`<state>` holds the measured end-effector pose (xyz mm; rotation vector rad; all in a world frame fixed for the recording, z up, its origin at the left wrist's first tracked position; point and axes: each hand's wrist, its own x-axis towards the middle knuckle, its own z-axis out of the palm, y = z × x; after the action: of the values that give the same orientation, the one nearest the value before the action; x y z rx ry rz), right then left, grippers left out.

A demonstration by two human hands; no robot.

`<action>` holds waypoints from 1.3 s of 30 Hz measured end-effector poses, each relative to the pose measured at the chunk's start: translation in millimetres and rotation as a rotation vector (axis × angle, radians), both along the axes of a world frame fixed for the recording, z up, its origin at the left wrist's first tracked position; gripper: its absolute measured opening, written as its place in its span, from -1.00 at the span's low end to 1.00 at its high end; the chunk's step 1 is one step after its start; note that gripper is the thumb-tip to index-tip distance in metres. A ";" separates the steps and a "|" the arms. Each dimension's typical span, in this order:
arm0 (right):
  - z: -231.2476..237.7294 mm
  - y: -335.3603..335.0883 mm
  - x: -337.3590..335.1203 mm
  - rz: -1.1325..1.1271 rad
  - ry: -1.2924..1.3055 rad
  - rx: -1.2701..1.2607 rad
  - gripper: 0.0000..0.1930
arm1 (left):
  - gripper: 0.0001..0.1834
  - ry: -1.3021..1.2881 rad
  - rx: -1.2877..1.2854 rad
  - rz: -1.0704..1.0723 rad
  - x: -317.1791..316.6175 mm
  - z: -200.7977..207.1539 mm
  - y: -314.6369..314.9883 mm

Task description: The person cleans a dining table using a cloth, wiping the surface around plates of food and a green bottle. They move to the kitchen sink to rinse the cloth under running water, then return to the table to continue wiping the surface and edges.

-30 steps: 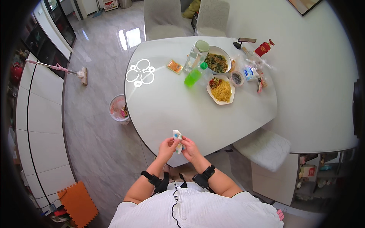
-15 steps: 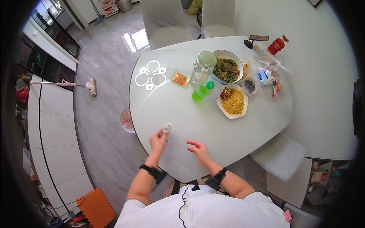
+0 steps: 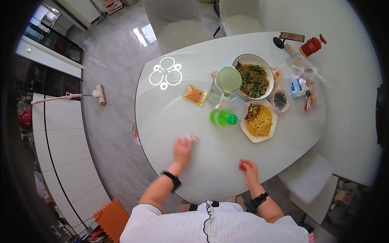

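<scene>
My left hand (image 3: 183, 150) is low over the near left part of the white table (image 3: 210, 166). It is blurred by motion, its fingers closed around a small crumpled white thing (image 3: 195, 138) whose kind I cannot make out. My right hand (image 3: 249, 170) is above the table's near right part, fingers curled together with nothing visible in them. Beyond the hands, a green bottle (image 3: 223, 118) appears tilted toward the right. Behind it stands a clear jug with a pale green lid (image 3: 228, 79). A plate (image 3: 247, 135) of yellow shreds is nearest my right hand.
A bowl (image 3: 270, 81) of noodles and greens, an orange packet (image 3: 195, 95) and a white ring trivet (image 3: 174, 84) are farther back. A red pump bottle (image 3: 311, 47) and a phone on a stand (image 3: 292, 37) are at the far right. A chair (image 3: 306, 174) adjoins the right edge.
My left hand has moved right and lower toward the tabletop with the crumpled white thing. My right hand has moved right, and its spread fingers have curled together. The view has shifted.
</scene>
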<state>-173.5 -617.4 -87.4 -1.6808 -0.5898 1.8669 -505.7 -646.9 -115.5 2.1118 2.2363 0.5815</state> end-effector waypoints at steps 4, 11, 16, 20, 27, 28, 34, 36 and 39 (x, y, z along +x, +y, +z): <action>4.8 8.4 -32.8 0.136 0.078 0.031 -0.82 | -0.65 -0.215 -0.037 -0.212 52.4 9.4 -40.1; 8.0 11.5 -21.3 0.241 -0.072 0.127 -0.82 | -0.75 0.106 0.248 0.521 -184.2 3.1 89.7; 7.4 23.2 -17.8 0.209 -0.098 0.126 -0.83 | -0.77 0.052 0.170 0.361 -152.6 -14.7 123.0; 3.6 25.8 -21.1 0.175 -0.093 0.100 -0.83 | -0.60 -0.020 -0.007 -0.158 -40.8 2.2 30.4; -4.3 16.6 -19.9 0.191 -0.087 0.113 -0.83 | -0.78 0.073 0.047 0.057 -84.1 1.3 -6.4; -3.1 16.2 -16.3 0.193 -0.101 0.134 -0.83 | -0.78 -0.112 0.122 0.223 -122.0 9.1 29.1; 2.0 21.3 -14.1 0.240 -0.114 0.137 -0.82 | -0.58 0.039 0.057 0.678 -202.4 -12.5 110.6; -1.0 21.0 -8.2 0.232 -0.142 0.173 -0.82 | -0.54 0.125 0.037 0.473 -136.3 -12.0 110.2; -7.0 13.9 -6.7 0.206 -0.136 0.151 -0.82 | -0.56 -0.031 0.044 0.292 -44.0 -7.3 92.6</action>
<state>-180.3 -603.6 -94.4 -1.7105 -0.9681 1.8042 -549.6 -554.2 -122.7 1.7893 2.5565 0.6723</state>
